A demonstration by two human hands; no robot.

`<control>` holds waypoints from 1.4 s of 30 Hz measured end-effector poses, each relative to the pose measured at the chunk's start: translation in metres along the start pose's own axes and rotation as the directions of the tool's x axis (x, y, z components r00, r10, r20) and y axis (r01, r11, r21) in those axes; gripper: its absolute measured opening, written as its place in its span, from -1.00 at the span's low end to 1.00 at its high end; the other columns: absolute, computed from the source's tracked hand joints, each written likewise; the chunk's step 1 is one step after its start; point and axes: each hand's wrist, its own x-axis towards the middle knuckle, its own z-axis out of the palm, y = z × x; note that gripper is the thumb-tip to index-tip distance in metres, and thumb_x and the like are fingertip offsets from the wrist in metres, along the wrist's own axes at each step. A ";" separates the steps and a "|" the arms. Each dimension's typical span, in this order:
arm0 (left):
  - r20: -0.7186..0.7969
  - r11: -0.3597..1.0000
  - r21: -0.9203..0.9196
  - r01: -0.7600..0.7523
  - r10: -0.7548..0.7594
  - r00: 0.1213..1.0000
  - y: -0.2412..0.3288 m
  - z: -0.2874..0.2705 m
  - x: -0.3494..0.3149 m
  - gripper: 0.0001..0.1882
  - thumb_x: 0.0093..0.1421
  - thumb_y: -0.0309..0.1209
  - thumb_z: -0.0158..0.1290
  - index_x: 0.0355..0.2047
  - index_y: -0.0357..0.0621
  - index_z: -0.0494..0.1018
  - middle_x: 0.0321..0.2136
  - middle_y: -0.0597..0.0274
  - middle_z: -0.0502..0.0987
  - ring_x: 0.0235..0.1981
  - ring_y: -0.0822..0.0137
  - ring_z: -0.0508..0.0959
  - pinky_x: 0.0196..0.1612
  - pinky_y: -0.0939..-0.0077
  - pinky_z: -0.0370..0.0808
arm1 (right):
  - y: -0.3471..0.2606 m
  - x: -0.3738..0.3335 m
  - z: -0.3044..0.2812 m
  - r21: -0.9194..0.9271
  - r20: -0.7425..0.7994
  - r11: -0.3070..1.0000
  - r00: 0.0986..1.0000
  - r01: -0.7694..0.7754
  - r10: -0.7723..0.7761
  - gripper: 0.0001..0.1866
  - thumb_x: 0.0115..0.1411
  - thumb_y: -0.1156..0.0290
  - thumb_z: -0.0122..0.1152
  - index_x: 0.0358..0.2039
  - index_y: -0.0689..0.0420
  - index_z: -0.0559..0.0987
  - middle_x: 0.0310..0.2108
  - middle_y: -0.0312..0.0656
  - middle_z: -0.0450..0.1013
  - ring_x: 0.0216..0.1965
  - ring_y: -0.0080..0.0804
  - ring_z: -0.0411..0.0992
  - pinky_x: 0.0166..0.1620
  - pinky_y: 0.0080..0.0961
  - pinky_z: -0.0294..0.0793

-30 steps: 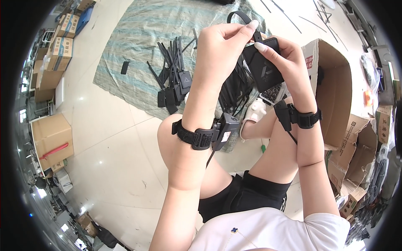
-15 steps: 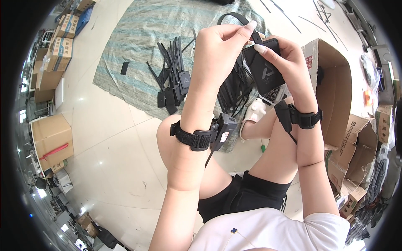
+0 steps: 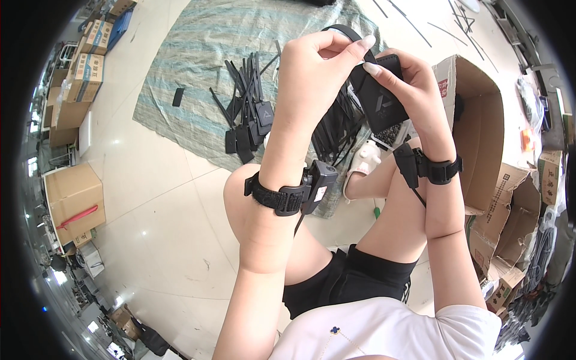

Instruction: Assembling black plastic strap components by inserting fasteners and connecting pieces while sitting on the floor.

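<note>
Above the floor sheet, my right hand [image 3: 417, 84] grips a flat black leather tag [image 3: 381, 102] with a pale emblem, its thumb on the tag's upper edge. My left hand [image 3: 312, 75] pinches a narrow black strap [image 3: 343, 28] between thumb and finger, close to the tag's top. The strap arches up behind the left fingers and comes down to the tag. Whether it passes through a slot there is hidden by the fingertips. Below the hands lies a heap of black straps [image 3: 329, 135]. Left of it, more strapped black tags [image 3: 263, 114] lie in a bunch.
A striped woven sheet [image 3: 186, 45] covers part of the tiled floor, with one small black piece [image 3: 178, 96] on it. An open cardboard box [image 3: 480, 129] stands at my right. A closed carton [image 3: 75, 195] sits at the left. Loose black strips [image 3: 447, 33] lie at far right.
My left hand has shifted slightly right along with the strap, toward the tag. The strap's loop stands lower and narrower than before. My right hand stays nearly in place.
</note>
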 end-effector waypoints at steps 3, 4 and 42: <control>-0.005 0.999 0.027 -0.028 0.028 1.000 0.000 0.000 0.000 -0.74 0.05 -0.28 0.15 -0.51 -0.28 0.51 -0.60 0.37 0.48 -0.50 0.61 0.40 -0.34 0.73 0.31 | 0.000 0.000 0.000 -0.017 0.005 1.000 1.000 0.010 -0.010 -0.78 0.09 0.35 0.19 -0.40 0.27 0.51 -0.57 -0.41 0.40 -0.52 -0.78 0.30 -0.47 -0.80 0.30; -0.004 0.999 0.027 -0.027 0.027 1.000 0.000 0.001 0.000 -0.74 0.05 -0.28 0.15 -0.51 -0.28 0.51 -0.60 0.37 0.48 -0.50 0.61 0.40 -0.34 0.73 0.31 | 0.000 0.000 0.000 -0.014 0.006 1.000 1.000 0.023 -0.022 -0.79 0.09 0.36 0.19 -0.40 0.27 0.50 -0.57 -0.41 0.40 -0.52 -0.78 0.30 -0.47 -0.81 0.30; 0.208 0.979 -0.138 -0.152 0.178 0.962 0.001 -0.003 0.005 -0.49 0.04 0.06 0.07 -0.60 -0.21 0.39 -0.73 0.46 0.29 -0.65 0.64 0.25 -0.61 0.75 0.15 | -0.012 -0.011 0.010 0.252 0.150 0.950 0.978 -0.182 0.147 -0.83 0.02 0.37 0.26 -0.46 0.13 0.46 -0.52 -0.41 0.41 -0.52 -0.75 0.35 -0.43 -0.81 0.36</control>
